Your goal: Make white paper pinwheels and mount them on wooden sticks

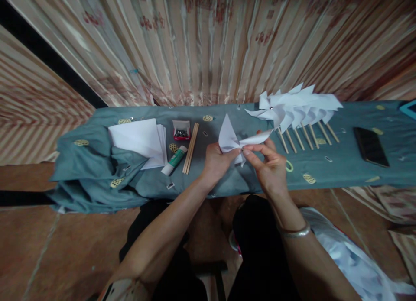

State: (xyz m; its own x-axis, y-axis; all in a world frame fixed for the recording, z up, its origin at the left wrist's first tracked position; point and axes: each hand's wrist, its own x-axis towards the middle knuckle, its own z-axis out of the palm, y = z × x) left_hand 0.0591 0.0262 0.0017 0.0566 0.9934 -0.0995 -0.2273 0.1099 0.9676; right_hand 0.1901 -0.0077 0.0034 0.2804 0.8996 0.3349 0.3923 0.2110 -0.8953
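Observation:
A white paper pinwheel (228, 135), its blades folded toward the middle, is held over the cloth-covered table. My left hand (218, 162) is closed on its left side, the thumb pressing near the centre. At the centre too, the thumb and forefinger of my right hand (269, 164) pinch the paper; whether a small pin is between them I cannot make out. To the left lie several wooden sticks (190, 148), a glue stick (174, 160) and a small open box of dark pins (181, 131). Several pinwheels on sticks (302, 108) overlap in a row at the right.
A stack of white paper (138, 138) lies on the left of the green tablecloth (208, 182). A dark phone (371, 146) rests at the right, and a scissors handle (289, 165) shows beside my right hand. Below, a bag (347, 253) stands on the floor. Curtains hang behind.

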